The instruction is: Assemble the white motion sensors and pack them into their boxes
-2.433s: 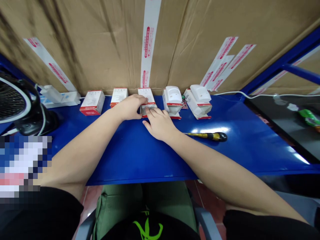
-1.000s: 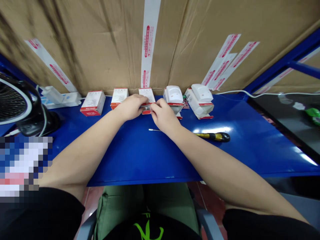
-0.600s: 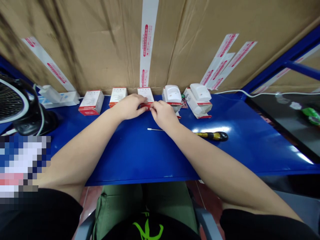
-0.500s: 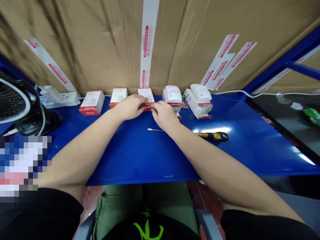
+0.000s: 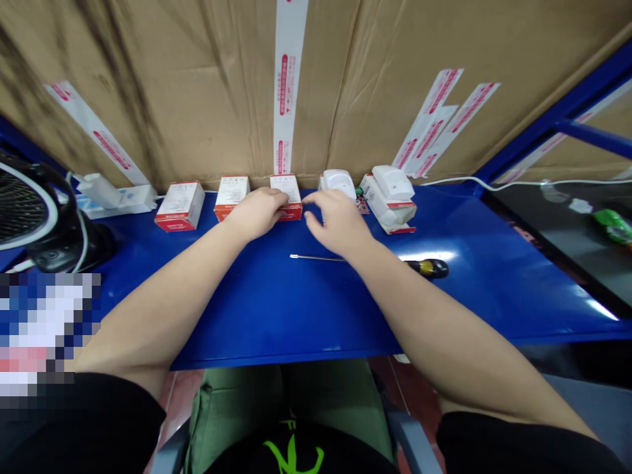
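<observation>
In the middle of the back row stands a small red-and-white carton (image 5: 291,187). My left hand (image 5: 257,212) grips its left side, fingers over the top and thumb at the front. Just right of the carton is my right hand (image 5: 340,222), thumb and index finger apart, holding nothing. Behind that hand a white rounded plastic device (image 5: 338,179) shows; what it rests on is mostly hidden. A screwdriver (image 5: 430,268) with a black and yellow handle lies under my right forearm, its metal shaft pointing left.
Two cartons, one far left (image 5: 178,203) and one nearer (image 5: 232,191), stand on the blue table (image 5: 276,309). At right, another white device (image 5: 394,182) rests on an open carton (image 5: 382,204). A black fan (image 5: 29,210) and a power strip (image 5: 135,199) sit at left; cardboard (image 5: 222,85) backs the table.
My right hand has let go of the middle carton's front edge and moved slightly right, its fingers parting. The carton's red front now shows closed. My left hand stays on it.
</observation>
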The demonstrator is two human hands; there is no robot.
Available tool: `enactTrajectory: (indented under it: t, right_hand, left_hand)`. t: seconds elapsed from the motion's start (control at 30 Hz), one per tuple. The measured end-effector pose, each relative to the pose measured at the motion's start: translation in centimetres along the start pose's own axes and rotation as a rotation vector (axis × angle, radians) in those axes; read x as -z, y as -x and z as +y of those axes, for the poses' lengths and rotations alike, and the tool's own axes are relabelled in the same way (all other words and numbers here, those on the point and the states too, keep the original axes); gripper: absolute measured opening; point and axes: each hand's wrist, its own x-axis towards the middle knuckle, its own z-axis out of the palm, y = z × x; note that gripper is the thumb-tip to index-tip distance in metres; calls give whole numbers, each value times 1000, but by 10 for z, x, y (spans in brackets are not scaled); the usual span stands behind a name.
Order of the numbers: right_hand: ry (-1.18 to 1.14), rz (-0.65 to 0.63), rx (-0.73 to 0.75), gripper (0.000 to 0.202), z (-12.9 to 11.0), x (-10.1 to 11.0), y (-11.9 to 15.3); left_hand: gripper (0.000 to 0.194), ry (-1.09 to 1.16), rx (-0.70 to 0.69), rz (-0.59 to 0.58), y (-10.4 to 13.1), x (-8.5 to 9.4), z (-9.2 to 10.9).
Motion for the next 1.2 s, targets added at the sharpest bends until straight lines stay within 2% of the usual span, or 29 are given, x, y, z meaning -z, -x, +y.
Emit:
enactTrajectory:
  t: [0.1,0.17,0.27,0.4,0.5,0.7,0.87,0.97,1.07,1.2]
  right_hand:
    - [89,237,-85,30,23,13,0]
    - [118,289,-141,37,39,16,0]
    - [77,230,-201,45,56,11,-2]
    - [-4,160,-244,44,63,3,-5]
    - [-17,176,-261,43,61,1,-7]
    - [17,212,-274,40,57,0,-10]
    - [34,295,-220,35,52,14,-11]
    - [-45,287,-189,31,44,27,-8]
    - [-190,195,-119,34,34,32,-1]
    - [-335,39,10,39,18,30,7]
  left_hand:
    - [24,22,-7,-9,1,2,-4]
    - [26,28,3,4,2,3,-5]
    - [29,10,23,8,3,4,-4]
    - [35,0,-15,37,3,-1,-5]
    - [40,69,-39,87,3,-8,-8]
    - [40,127,0,128,1,-17,-4]
    - [41,150,7,143,3,-20,0]
    - [48,212,58,175,4,-12,-2]
    - [65,274,72,213,7,8,-7]
    - [89,362,-23,86,24,37,-6]
